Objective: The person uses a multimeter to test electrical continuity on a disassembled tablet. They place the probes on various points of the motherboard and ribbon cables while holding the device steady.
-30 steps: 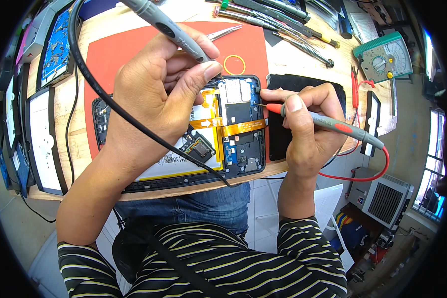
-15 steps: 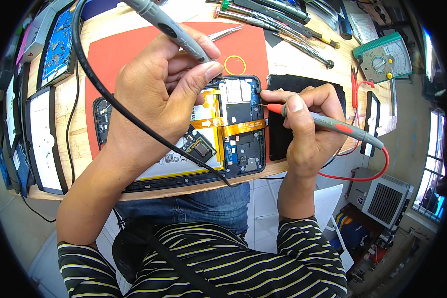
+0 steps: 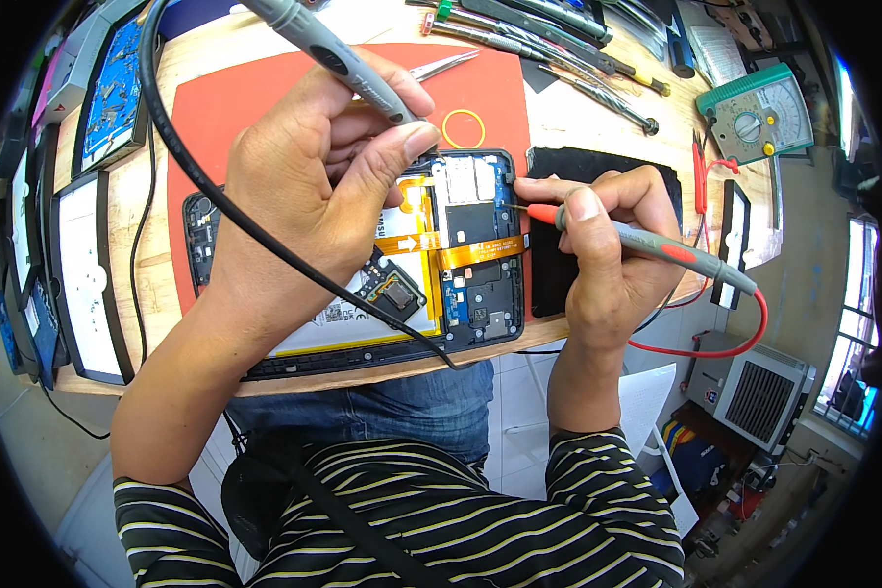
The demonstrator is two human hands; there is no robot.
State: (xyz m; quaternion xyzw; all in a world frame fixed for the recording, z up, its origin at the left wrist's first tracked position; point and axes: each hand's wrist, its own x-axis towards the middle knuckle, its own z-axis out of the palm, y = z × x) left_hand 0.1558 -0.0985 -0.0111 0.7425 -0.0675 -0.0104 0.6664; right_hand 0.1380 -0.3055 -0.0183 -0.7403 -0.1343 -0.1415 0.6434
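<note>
An opened phone lies sideways on an orange-red mat, its inner boards, battery and an orange flex cable bared. My left hand is closed around a grey test probe with a black lead; its tip is down at the phone's upper edge, mostly hidden by my fingers. In my right hand I grip a grey and red test probe with a red lead. Its thin needle reaches the blue board strip near the phone's right end; whether it touches, I cannot tell.
A green analog multimeter stands at the back right. Several screwdrivers and tweezers lie along the far side, and a yellow ring rests on the mat. A black pad is under my right hand. The black lead crosses my left forearm.
</note>
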